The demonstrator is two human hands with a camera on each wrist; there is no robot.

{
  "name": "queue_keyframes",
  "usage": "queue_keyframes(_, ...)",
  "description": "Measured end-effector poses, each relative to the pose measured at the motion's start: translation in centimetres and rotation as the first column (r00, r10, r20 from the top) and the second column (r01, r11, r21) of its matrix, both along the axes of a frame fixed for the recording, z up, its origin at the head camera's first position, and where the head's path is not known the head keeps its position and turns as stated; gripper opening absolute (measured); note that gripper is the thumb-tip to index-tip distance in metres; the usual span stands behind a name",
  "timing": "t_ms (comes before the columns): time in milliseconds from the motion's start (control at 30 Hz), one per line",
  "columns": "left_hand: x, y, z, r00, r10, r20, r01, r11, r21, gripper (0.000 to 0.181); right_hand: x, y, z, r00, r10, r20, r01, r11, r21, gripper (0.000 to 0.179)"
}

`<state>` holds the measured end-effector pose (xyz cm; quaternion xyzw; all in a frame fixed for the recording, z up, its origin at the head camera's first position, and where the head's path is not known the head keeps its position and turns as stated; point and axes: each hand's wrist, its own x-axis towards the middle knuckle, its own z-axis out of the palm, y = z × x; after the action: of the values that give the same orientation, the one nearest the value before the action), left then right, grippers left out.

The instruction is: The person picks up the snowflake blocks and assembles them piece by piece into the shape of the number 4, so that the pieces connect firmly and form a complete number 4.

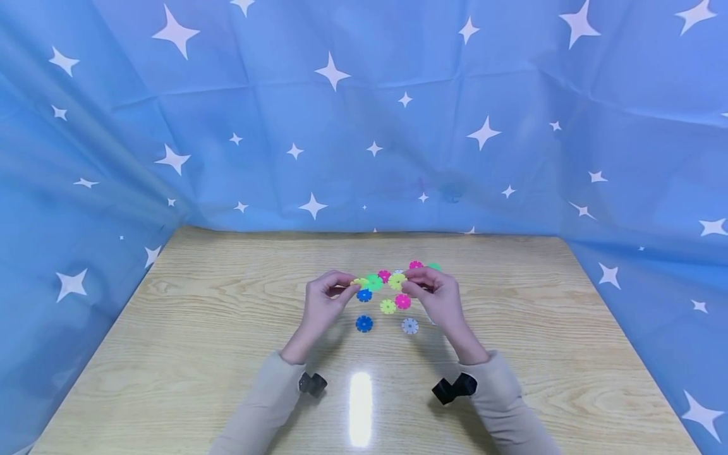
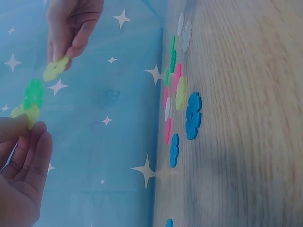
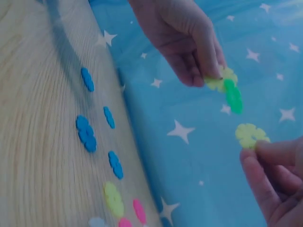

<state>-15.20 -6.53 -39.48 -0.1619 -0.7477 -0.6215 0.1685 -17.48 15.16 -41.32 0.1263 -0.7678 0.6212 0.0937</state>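
My left hand (image 1: 324, 304) pinches a yellow notched plastic disc (image 2: 29, 113) between thumb and fingers. Joined to that disc at its edge is a green disc (image 2: 33, 92), standing at an angle to it. Opposite, my right hand (image 1: 442, 299) pinches a second yellow disc (image 3: 250, 136) by its rim. Both hands are raised above the table, and a small gap separates the green disc from the right hand's yellow one, as the right wrist view shows.
Below lies the wooden table (image 1: 188, 354) with loose discs: blue (image 1: 364, 323), white (image 1: 410, 326), yellow (image 1: 388, 307), pink (image 1: 402, 301) and green (image 1: 435, 267). A blue star-patterned curtain (image 1: 375, 114) hangs behind and at both sides. Dark wrist cameras (image 1: 455, 388) sit near the sleeves.
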Motion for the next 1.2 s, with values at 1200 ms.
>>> queue_keyframes(1200, 0.0, -0.8, -0.8, 0.994, -0.036, -0.106, 0.041, 0.998, 0.040, 0.008, 2.4, -2.7, 3.3, 0.983, 0.062, -0.174, -0.046, 0.995, 0.092, 0.007)
